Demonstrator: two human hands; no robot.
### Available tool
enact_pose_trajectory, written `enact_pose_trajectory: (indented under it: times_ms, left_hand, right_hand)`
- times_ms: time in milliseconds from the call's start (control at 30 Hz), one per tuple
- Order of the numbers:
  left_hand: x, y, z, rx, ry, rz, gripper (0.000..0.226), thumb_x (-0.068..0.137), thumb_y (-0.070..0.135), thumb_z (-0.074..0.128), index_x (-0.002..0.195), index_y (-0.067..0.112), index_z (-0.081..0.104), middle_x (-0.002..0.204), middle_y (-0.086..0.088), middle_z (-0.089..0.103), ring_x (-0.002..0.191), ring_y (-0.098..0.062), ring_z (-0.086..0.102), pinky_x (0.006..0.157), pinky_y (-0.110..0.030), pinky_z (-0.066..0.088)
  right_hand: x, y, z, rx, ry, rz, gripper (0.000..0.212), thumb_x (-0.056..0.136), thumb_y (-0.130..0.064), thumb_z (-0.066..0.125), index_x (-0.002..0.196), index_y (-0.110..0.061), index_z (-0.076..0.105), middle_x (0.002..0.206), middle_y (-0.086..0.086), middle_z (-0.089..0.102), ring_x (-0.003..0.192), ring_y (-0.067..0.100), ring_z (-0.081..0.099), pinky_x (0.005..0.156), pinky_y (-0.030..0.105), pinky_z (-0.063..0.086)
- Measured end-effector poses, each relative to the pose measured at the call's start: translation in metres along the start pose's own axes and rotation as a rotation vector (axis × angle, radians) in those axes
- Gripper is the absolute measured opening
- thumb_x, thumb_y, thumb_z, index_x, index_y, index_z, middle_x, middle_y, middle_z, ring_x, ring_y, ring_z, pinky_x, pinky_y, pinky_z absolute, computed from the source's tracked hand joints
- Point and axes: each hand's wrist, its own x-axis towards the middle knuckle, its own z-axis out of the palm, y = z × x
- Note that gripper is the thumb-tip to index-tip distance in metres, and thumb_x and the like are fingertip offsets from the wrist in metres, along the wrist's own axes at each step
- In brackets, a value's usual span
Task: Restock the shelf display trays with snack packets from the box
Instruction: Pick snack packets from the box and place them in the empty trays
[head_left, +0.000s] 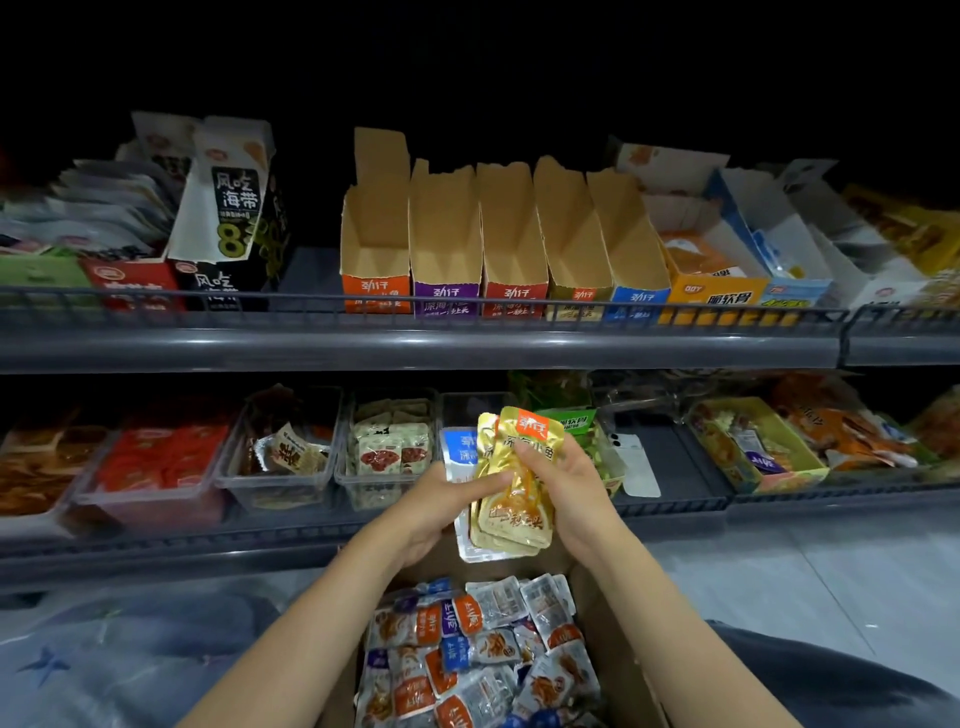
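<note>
Drawing from: box (626, 665) nearest me, packets lying mixed inside.
Gripping: my left hand (441, 499) and right hand (566, 478) are both pinching the gold packets (519, 483) above the box.
Doing well: I am judging their edges need squaring before loading.
Aiming: yellow-fronted tray (571, 234) at the upper shelf's (415, 348) front rail, sitting empty.

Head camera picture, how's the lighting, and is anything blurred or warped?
Head view: the top falls to black above the empty display trays; the wide lens bows the upper shelf rail; the left and right edges look soft; the gold snack packets, gripped by the left hand and right hand, catch foil glare but stay fairly sharp.
</note>
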Motion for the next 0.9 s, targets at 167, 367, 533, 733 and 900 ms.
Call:
enact_pose_trajectory:
  times_ms: [167,367,533,733,900]
  left_hand:
    - [0.002,0.009,0.000,-0.056,0.072,0.063,0.037,0.071,0.007,0.079,0.105,0.010,0.066,0.100,-0.005,0.073,0.093,-0.020,0.070,0.086,-0.034,0.055]
    - [0.003,0.035,0.008,-0.019,0.044,0.164,0.034,0.073,0.002,0.077,0.104,0.009,0.066,0.100,-0.007,0.073,0.095,-0.022,0.069,0.089,-0.037,0.054]
    - [0.003,0.066,0.007,-0.052,0.021,0.228,0.030,0.075,0.001,0.074,0.102,0.012,0.065,0.102,-0.008,0.073,0.098,-0.025,0.068,0.089,-0.038,0.053]
    - [0.002,0.110,0.012,-0.108,0.043,0.296,0.028,0.077,0.013,0.073,0.103,0.013,0.065,0.100,-0.006,0.073,0.091,-0.020,0.070,0.082,-0.032,0.055]
    - [0.003,0.139,0.016,0.082,0.022,0.343,0.029,0.074,0.010,0.078,0.099,0.016,0.065,0.092,0.002,0.075,0.085,-0.013,0.071,0.070,-0.020,0.055]
  right_hand:
    - [0.001,-0.014,0.003,0.158,0.152,-0.051,0.048,0.084,-0.010,0.067,0.125,-0.021,0.046,0.108,0.010,0.066,0.081,0.020,0.072,0.061,0.033,0.059]
    - [0.001,-0.039,0.011,0.136,0.119,-0.193,0.067,0.082,-0.013,0.071,0.127,-0.052,0.040,0.133,0.005,0.053,0.116,0.023,0.058,0.087,0.045,0.055]
    - [0.001,-0.079,0.016,0.145,0.069,-0.188,0.048,0.088,-0.012,0.063,0.130,-0.030,0.046,0.117,0.003,0.063,0.099,0.021,0.067,0.071,0.033,0.057]
    - [0.009,-0.127,0.030,0.364,0.051,-0.090,0.045,0.090,-0.011,0.061,0.131,-0.021,0.048,0.119,0.012,0.063,0.100,0.027,0.066,0.076,0.040,0.056]
    - [0.019,-0.159,0.034,0.427,0.109,-0.088,0.046,0.090,-0.008,0.060,0.133,-0.017,0.046,0.118,0.013,0.062,0.095,0.026,0.066,0.075,0.040,0.055]
